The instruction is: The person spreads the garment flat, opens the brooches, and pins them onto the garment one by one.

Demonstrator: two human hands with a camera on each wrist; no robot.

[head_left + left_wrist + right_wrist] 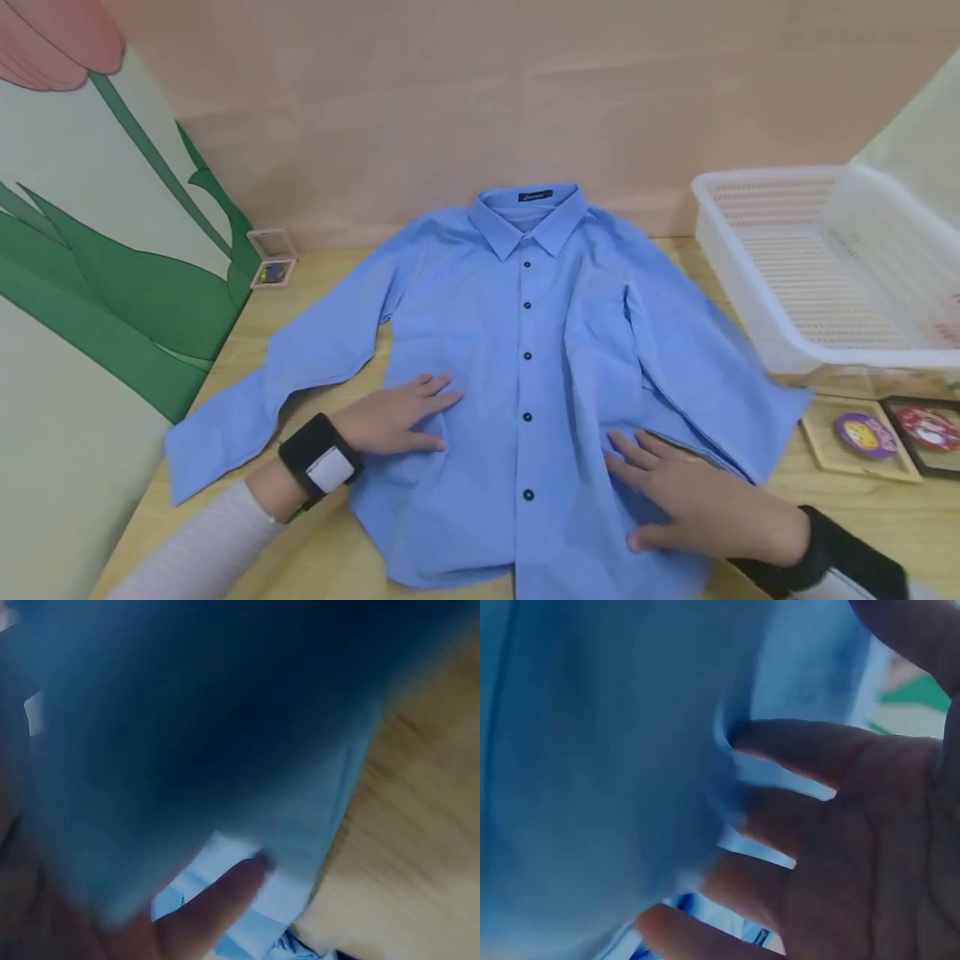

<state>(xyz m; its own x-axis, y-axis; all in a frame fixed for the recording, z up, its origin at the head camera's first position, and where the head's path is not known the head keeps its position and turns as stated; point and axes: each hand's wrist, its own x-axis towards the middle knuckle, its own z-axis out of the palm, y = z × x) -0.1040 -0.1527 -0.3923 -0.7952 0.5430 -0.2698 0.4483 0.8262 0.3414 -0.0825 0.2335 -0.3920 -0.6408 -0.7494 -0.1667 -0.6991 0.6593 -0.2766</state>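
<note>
A blue long-sleeved button-up shirt (480,367) lies spread front-up, collar at the back and dark buttons down its middle. My left hand (397,417) rests on its left side below the sleeve, fingers spread and fairly straight. On the opposite side, my right hand (686,496) touches the front near the sleeve, its fingers spread too. The left wrist view is mostly blurred blue cloth, with one finger (217,907) against it. In the right wrist view, extended fingers (795,750) meet the cloth at their tips.
A white plastic basket (795,333) stands at the right, partly beyond the frame. Two small trays with round badges, one purple (866,435) and one red (930,428), lie before it. A small open box (273,273) sits at the back left, beside a flower-printed panel (150,275).
</note>
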